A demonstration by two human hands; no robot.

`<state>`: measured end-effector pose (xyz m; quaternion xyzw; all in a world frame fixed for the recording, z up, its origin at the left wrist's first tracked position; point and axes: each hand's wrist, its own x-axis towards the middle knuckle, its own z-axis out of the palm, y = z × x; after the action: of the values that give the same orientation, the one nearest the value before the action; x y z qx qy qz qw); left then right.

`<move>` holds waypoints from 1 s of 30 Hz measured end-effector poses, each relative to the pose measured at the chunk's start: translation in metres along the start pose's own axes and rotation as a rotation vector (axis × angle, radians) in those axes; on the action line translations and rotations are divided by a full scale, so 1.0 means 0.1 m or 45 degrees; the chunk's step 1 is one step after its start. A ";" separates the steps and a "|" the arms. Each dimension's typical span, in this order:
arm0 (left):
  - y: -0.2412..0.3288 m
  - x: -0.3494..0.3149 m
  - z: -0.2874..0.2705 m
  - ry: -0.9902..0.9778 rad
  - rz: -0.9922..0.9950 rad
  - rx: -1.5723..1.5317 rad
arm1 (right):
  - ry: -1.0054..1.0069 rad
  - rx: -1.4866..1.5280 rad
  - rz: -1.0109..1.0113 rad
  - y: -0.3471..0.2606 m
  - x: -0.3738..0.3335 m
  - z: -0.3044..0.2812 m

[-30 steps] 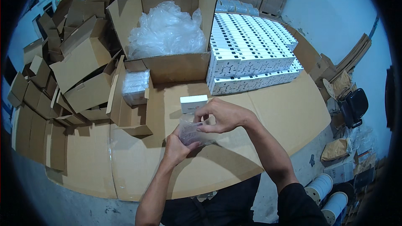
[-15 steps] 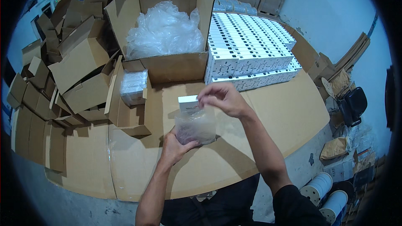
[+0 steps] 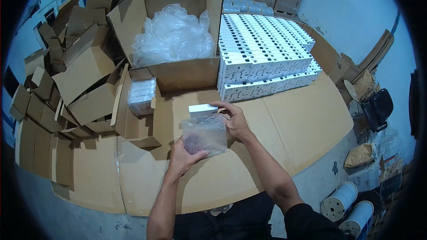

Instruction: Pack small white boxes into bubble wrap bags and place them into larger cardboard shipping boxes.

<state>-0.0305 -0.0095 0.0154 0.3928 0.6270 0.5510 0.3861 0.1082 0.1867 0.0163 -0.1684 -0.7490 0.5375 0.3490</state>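
A clear plastic bag point(image 3: 205, 134) is held up over the cardboard-covered table. Out of its far end sticks a small white box point(image 3: 201, 109), most of it inside or behind the film. My left hand point(image 3: 184, 156) grips the bag's near left corner, thumb on top and fingers underneath. At the far right corner my right hand point(image 3: 232, 121) is closed round the bag and the box's end, its index finger lying along the box. To the left, an open carton point(image 3: 141, 140) holds several bagged white boxes point(image 3: 142, 95) at its far end.
Behind stands a large open carton point(image 3: 182, 72) heaped with clear plastic bags point(image 3: 175, 35). Rows of white boxes point(image 3: 267, 49) are stacked at the far right. Many open cartons point(image 3: 84, 73) pile up on the left. Wire spools point(image 3: 339, 200) stand on the floor at right.
My right hand has come down from above the bag's mouth onto the box's right end and the bag's side. The bag now lies flatter, and my left hand keeps its hold.
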 end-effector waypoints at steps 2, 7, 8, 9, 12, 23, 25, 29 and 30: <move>0.03 0.00 -0.03 -0.030 -0.024 0.029 | 0.095 -0.104 -0.011 0.01 0.01 0.00; 0.00 0.00 -0.08 -0.083 -0.050 -0.009 | 0.278 0.279 -0.087 -0.10 0.00 -0.04; -0.01 0.01 -0.09 -0.097 -0.043 0.002 | 0.303 0.412 -0.146 -0.16 0.00 -0.04; -0.01 0.01 -0.09 -0.094 -0.043 0.003 | 0.323 0.423 -0.156 -0.21 0.01 -0.04; 0.00 0.02 -0.09 -0.132 -0.040 -0.008 | 0.414 0.715 -0.030 -0.22 0.00 -0.05; 0.00 0.05 -0.16 -0.063 0.009 0.028 | 0.180 0.585 0.160 -0.21 -0.01 -0.13; 0.06 0.06 -0.15 -0.066 -0.014 0.042 | 0.109 0.597 0.167 -0.23 0.00 -0.15; 0.04 0.05 -0.16 -0.072 -0.022 0.083 | 0.029 0.607 0.169 -0.23 0.02 -0.15; 0.01 0.05 -0.17 -0.072 -0.021 0.084 | -0.019 0.540 0.155 -0.22 0.02 -0.15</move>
<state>-0.0475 -0.0115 0.0182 0.4155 0.6370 0.5153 0.3951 0.1205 0.1903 0.0400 -0.1320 -0.6103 0.7042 0.3379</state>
